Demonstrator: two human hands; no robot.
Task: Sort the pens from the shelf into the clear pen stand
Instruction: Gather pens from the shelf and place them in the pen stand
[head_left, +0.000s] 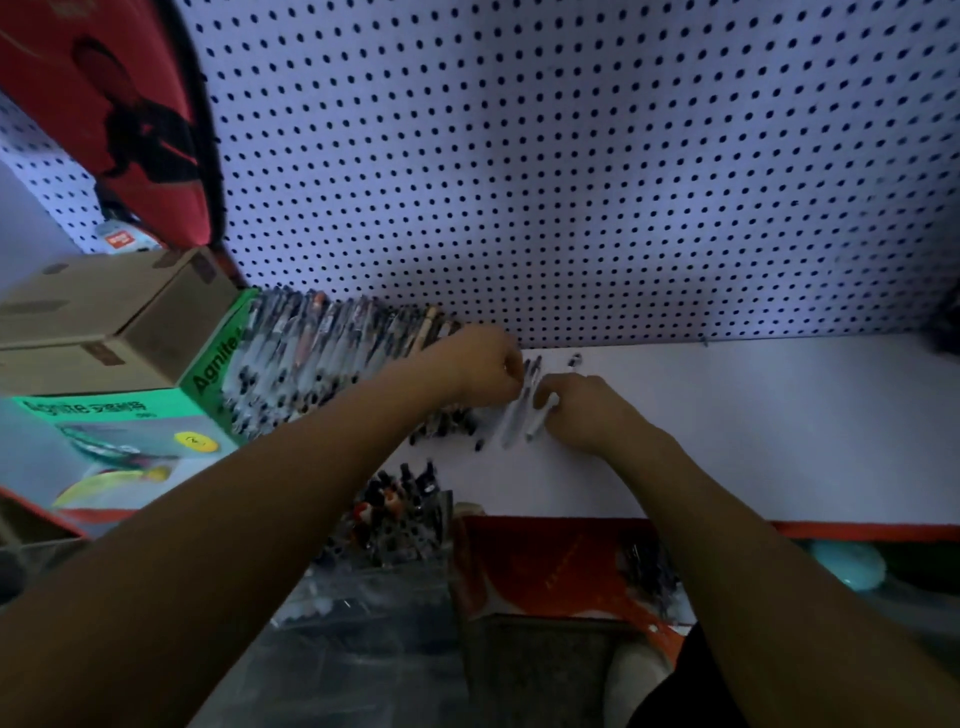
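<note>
While the left hand (480, 371) curls unclear, the right hand (582, 410) – grip closed – pinches pens (524, 415).

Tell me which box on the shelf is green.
The box printed "Agnite", lying beside the row of pens; the box stacked behind it is plain brown cardboard.

pile of pens (322, 358): all motion-blurred, no way to count them, left forearm covers the near end
left hand (480, 371): fingertips hidden, can't tell what the grip holds
right hand (582, 410): fingers curl round smeared white pens (524, 421), number unclear
clear pen stand (400, 525): walls barely readable, base behind the arm
green box (119, 431): cut off by left edge
</note>
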